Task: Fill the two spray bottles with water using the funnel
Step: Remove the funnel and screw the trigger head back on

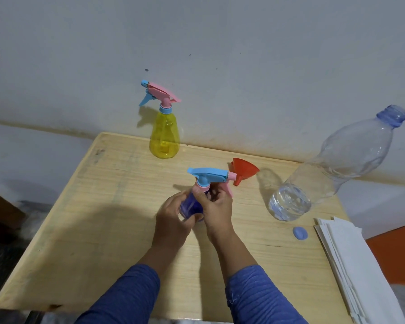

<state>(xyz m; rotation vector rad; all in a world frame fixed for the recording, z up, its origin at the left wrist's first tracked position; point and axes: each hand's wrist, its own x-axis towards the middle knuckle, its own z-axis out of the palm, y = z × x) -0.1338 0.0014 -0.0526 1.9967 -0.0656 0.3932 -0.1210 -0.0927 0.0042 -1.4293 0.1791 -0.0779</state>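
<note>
Fingers of the left hand (173,212) wrap the purple bottle (190,206) mid-table, steadying it, while right hand (216,208) fingers grip its collar, likely to unscrew the sprayer (208,176) for the funnel (243,170) just beyond.

Both hands closed around one object, forearms reaching in from the near edge of the tabletop.

The left hand (171,213) curls round the object's lower body, thumb toward the front, wrist straight. The right hand (216,206) grips higher up near its neck, fingers bent and knuckles facing the camera. The two hands touch at the fingertips. Both forearms are bare to mid-arm, with blue sleeves (255,293) pushed up, and they converge toward the middle of the tabletop.
</note>
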